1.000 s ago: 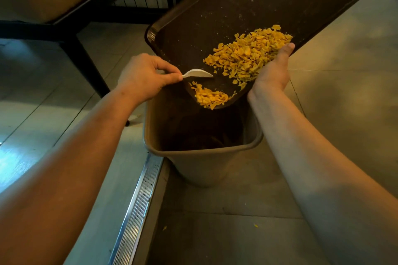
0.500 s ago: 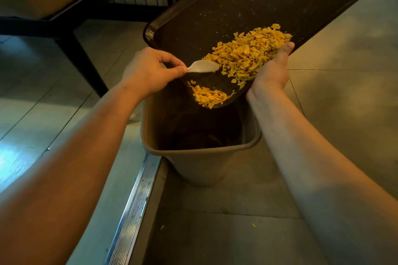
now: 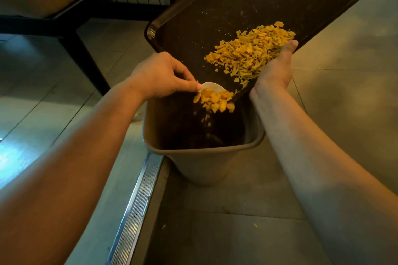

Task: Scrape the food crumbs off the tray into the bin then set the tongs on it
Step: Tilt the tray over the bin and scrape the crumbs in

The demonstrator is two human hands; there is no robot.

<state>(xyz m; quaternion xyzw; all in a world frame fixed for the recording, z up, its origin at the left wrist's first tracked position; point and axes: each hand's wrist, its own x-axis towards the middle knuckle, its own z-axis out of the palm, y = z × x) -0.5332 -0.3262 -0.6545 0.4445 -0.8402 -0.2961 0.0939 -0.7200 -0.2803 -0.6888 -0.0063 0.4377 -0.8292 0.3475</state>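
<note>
The dark tray (image 3: 269, 0) is tilted steeply, its low corner hanging over the open mouth of the tan bin (image 3: 202, 157), which stands on the floor at the middle of the view. A heap of yellow food crumbs (image 3: 249, 51) lies on the tray's lower half, toward its right edge, and a smaller clump sits at the very lip of the low corner, some pieces blurred in the air just under it, above the bin's dark inside.

The left hand (image 3: 159, 75), at 9 o'clock from that low corner, pinches a small white scraper (image 3: 212, 87) between thumb and curled fingers; the scraper's blade touches the clump at the lip. The right hand (image 3: 276, 69), at 3 o'clock from the corner, grips the tray's right edge, thumb laid along the rim beside the heap.

At 7 o'clock from the bin a metal floor strip (image 3: 137, 206) runs toward the bottom edge. At 11 o'clock stands a dark table leg (image 3: 84, 54).
</note>
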